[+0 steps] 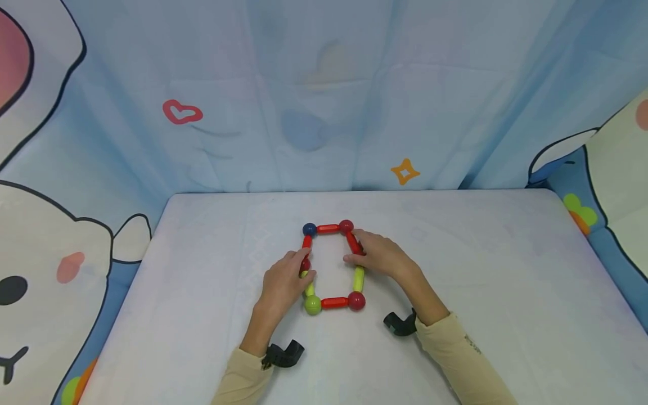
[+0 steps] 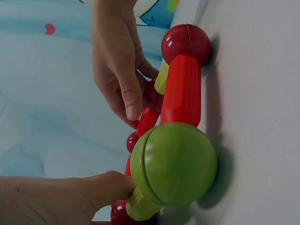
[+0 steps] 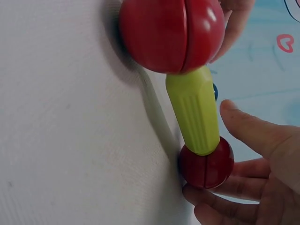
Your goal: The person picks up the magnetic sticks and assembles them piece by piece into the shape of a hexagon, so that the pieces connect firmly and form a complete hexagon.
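A closed ring of toy balls and rods lies on the table between both hands. Its far end has a blue ball [image 1: 309,229], a red rod [image 1: 328,229] and a red ball [image 1: 346,226]. Nearest me are a green ball [image 1: 313,305], another red rod [image 1: 334,303] and a larger red ball [image 1: 356,301]. My left hand [image 1: 281,284] grips the left side around its middle red ball [image 1: 305,264]. On the right side, my right hand [image 1: 386,257] has its fingers curled round the middle red ball [image 3: 206,164], beside a yellow-green rod [image 3: 194,110]; its thumb stands apart.
The white-covered table [image 1: 506,281] extends around the ring. A blue printed curtain [image 1: 324,112] hangs behind its far edge. Black wrist mounts [image 1: 285,354] stick out from the beige sleeves [image 1: 463,354] near the table surface.
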Demonstrator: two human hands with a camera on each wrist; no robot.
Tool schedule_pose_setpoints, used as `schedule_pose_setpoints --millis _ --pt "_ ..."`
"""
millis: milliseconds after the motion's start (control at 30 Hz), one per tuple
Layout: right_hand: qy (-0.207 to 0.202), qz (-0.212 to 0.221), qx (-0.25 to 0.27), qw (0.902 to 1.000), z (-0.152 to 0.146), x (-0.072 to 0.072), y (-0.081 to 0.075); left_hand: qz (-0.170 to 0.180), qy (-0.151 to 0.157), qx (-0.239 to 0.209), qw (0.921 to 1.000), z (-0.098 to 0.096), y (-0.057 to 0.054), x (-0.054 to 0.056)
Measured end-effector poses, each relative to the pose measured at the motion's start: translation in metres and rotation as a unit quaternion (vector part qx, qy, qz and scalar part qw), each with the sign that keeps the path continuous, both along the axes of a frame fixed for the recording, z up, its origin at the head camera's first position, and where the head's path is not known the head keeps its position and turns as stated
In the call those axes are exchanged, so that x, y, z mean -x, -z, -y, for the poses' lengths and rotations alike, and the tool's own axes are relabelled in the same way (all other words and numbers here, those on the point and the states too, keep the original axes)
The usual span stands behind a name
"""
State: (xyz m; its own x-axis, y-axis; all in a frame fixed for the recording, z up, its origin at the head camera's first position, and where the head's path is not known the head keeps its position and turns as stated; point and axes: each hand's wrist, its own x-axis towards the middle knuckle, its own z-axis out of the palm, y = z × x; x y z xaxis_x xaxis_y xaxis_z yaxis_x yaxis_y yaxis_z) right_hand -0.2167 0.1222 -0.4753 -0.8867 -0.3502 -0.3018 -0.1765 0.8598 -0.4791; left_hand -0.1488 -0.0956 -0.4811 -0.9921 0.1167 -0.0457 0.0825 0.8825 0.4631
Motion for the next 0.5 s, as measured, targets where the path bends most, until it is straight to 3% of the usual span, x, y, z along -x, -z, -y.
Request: schedule_pose_setpoints --millis 300,500 --pt "0.053 -0.007 0.001 0.9986 0.002 0.003 0.005 -0.005 -0.010 0.012 0.9999 -0.001 0.002 0.002" --pt "0.066 0.012 0.035 0.9972 -0.001 0.007 0.013 -0.006 -0.008 0.014 0.9999 0.000 0.003 0.001"
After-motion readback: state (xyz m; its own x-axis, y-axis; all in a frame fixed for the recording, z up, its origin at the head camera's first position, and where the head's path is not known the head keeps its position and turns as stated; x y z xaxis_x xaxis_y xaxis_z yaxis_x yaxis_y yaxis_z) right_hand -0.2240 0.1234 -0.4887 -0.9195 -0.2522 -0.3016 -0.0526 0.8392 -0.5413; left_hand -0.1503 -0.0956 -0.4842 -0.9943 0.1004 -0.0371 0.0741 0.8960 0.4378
